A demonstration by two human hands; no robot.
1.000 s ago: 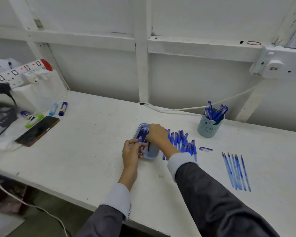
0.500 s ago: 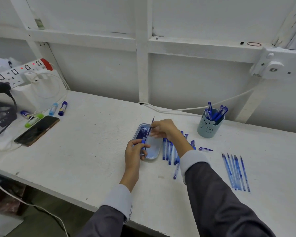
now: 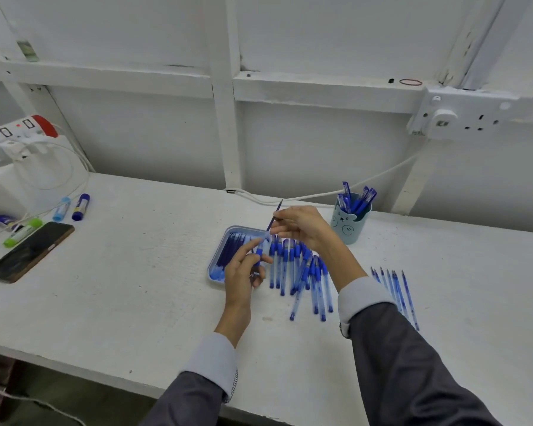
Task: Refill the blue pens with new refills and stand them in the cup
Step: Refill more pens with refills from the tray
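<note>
My left hand (image 3: 243, 272) grips a blue pen barrel (image 3: 260, 252) above the right edge of a small blue tray (image 3: 225, 244) that holds several refills. My right hand (image 3: 302, 226) pinches a thin blue refill (image 3: 274, 215) whose lower end meets the top of that barrel. Several blue pens (image 3: 302, 272) lie side by side on the white table, just right of the tray and partly under my right wrist. A light blue cup (image 3: 348, 224) with a bear face stands behind them with several pens in it. Several loose refills (image 3: 394, 290) lie at the right.
A phone (image 3: 28, 252), a green marker (image 3: 22, 232) and two glue sticks (image 3: 71, 204) lie at the table's left, beside a power strip (image 3: 16, 130) with cables. A white cable (image 3: 305, 198) runs along the wall to a socket (image 3: 474, 118). The table's front edge is near.
My right hand left the tray with a refill and rose toward the cup side. My left hand lifted the barrel slightly. The row of pens is uncovered now.
</note>
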